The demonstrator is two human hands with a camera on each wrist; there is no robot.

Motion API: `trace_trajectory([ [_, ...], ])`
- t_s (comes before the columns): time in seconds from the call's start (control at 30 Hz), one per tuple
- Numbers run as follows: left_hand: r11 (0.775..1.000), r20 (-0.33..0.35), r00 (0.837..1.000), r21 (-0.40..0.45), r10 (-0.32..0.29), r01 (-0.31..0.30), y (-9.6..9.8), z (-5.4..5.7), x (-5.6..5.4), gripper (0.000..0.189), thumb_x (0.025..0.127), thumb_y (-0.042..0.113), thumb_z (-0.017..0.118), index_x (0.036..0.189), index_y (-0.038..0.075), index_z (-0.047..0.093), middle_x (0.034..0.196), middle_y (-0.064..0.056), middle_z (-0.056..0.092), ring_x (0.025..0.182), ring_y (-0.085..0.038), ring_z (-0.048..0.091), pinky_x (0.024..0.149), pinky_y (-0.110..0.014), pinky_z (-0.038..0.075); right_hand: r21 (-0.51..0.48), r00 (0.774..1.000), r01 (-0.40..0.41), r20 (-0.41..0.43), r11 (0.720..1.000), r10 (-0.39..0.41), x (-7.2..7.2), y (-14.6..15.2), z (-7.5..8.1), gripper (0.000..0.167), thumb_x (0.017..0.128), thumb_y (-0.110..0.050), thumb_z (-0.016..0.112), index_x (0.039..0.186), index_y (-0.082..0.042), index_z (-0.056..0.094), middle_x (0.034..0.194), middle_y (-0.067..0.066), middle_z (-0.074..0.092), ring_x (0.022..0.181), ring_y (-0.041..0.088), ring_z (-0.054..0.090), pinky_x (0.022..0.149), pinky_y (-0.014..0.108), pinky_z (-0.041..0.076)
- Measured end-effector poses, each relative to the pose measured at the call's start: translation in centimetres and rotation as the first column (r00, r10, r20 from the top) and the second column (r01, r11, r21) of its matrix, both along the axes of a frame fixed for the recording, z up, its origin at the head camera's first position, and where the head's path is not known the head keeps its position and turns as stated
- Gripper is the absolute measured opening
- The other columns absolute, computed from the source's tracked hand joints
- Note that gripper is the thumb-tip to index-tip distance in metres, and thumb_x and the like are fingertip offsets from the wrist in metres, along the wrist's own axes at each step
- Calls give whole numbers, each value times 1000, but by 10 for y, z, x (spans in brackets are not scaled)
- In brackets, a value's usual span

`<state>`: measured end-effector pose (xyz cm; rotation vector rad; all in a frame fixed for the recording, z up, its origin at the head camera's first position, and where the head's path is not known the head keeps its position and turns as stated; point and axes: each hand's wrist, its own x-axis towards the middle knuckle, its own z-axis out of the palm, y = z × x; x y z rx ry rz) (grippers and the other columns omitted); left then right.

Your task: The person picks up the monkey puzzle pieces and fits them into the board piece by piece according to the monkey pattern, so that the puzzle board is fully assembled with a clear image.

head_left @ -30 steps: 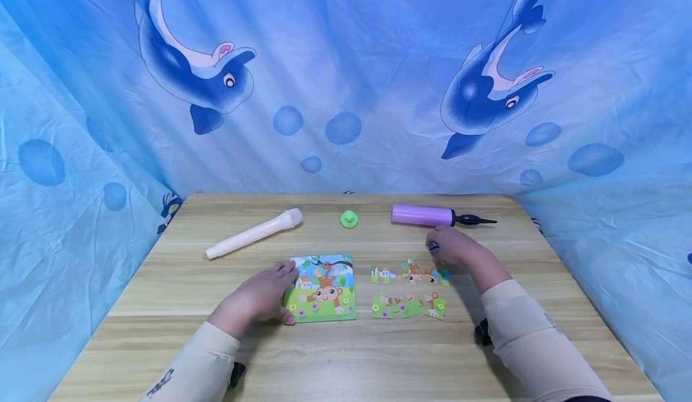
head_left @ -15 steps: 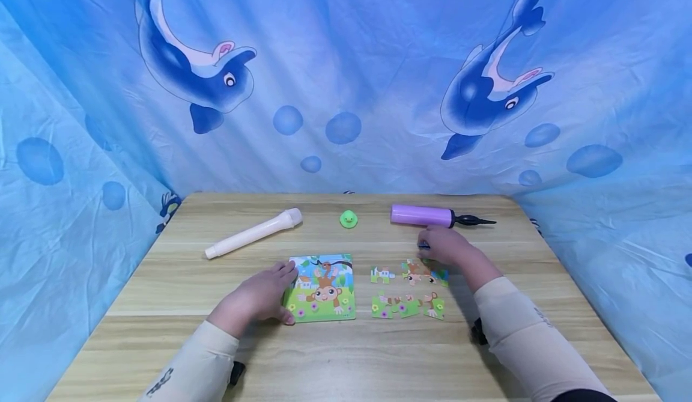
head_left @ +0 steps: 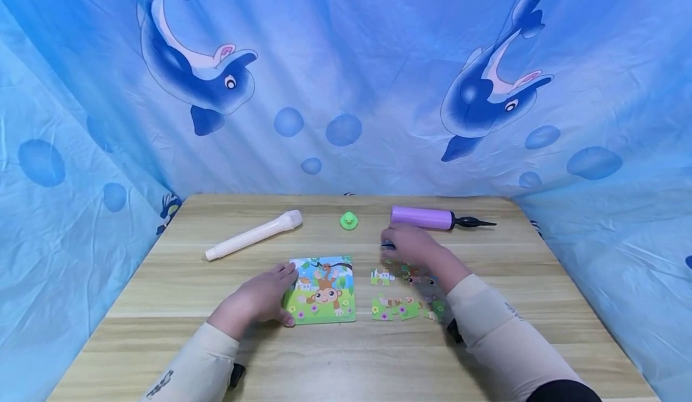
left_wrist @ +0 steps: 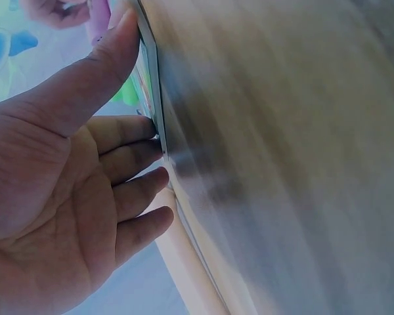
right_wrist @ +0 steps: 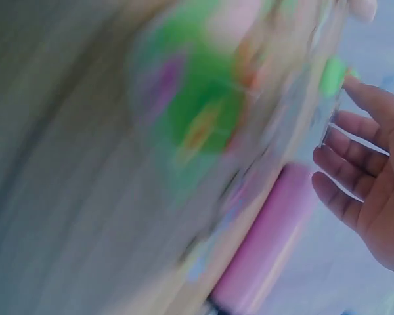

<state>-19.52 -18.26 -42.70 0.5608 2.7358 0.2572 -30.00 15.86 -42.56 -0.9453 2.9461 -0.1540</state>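
The puzzle board (head_left: 326, 315) lay just left of the middle of the table (head_left: 335, 366), picture up, its sides running nearly along the table's edges; being close to square, it showed no clear long axis. Its printed monkey (head_left: 326, 294) had the face toward the near edge. The left hand (head_left: 262, 294) rested at the board's left side, thumb by its near left corner, fingers loosely extended, slightly apart and touching it.

The right hand (head_left: 413, 247) pinched a puzzle piece (head_left: 388, 246) between thumb and fingers, in front of the left end of the pump (head_left: 423, 217). From the right wrist the piece appeared edge-on, a thin sliver, so its outline, its picture and the way its top pointed could not be told.

Right of the board, loose pieces (head_left: 402, 311) lay in two rows, both running parallel to the far edge; the right hand and wrist hid part of the far row, and the right wrist view blurred them. Along the far edge, the pump aimed its black nozzle (head_left: 476, 222) toward the right edge, the duck (head_left: 348, 222) faced the near edge, and the wand (head_left: 253, 236) slanted, its thin end toward the left edge. The table's near edge was cut off in the head view
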Motion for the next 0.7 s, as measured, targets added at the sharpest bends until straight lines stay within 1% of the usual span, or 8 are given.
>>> trace_trajectory([
  [0.1,1000,-6,1000,0,-1,1,0,0,0,104,69,43,85,151,2,36,160,-17,26,147,-41,23,116,-55,28,22,999,-31,-14,999,31,6,-27,3,33,91,-42,67,113,-18,67,104,-1,62,89,13,58,79,34,52],
  [0.2,1000,-8,1000,1,0,0,0,1,0,104,69,43,85,151,2,36,160,-17,27,147,-41,24,116,-55,29,49,996,-80,-20,996,81,11,-53,6,33,91,-44,67,112,-19,67,102,-2,60,88,13,55,75,32,52],
  [0.33,1000,-3,1000,4,0,0,0,0,1,104,69,44,86,150,2,36,160,-16,27,147,-41,24,116,-55,29,111,988,-153,-22,982,156,16,-80,3,33,90,-46,67,110,-19,67,100,-4,60,88,12,54,75,32,52],
  [0.4,1000,-3,1000,5,-2,2,0,0,0,104,69,44,86,150,2,36,160,-17,27,147,-41,24,116,-55,29,145,984,-173,-25,974,179,18,-90,-1,34,91,-47,66,110,-19,67,100,-4,59,88,12,54,76,32,53],
  [0.53,1000,-4,1000,1,-2,2,-1,0,0,104,69,44,85,151,3,36,160,-16,27,147,-40,25,116,-54,30,167,984,-171,-20,971,177,20,-103,-8,34,90,-48,66,107,-18,66,97,-5,57,86,12,52,73,31,52],
  [0.6,1000,-5,1000,3,-3,3,-1,-1,-1,104,69,44,86,151,3,36,160,-17,27,147,-41,25,116,-55,30,162,985,-164,-24,973,170,20,-106,-10,32,90,-47,67,104,-18,66,95,-5,56,85,12,51,71,30,51],
  [0.7,1000,-2,1000,6,0,0,-2,-1,-1,103,70,43,86,151,3,36,160,-17,27,147,-41,25,116,-55,29,149,984,-169,-23,974,175,20,-109,-11,31,90,-46,68,102,-17,66,93,-5,55,84,12,50,71,29,50],
])
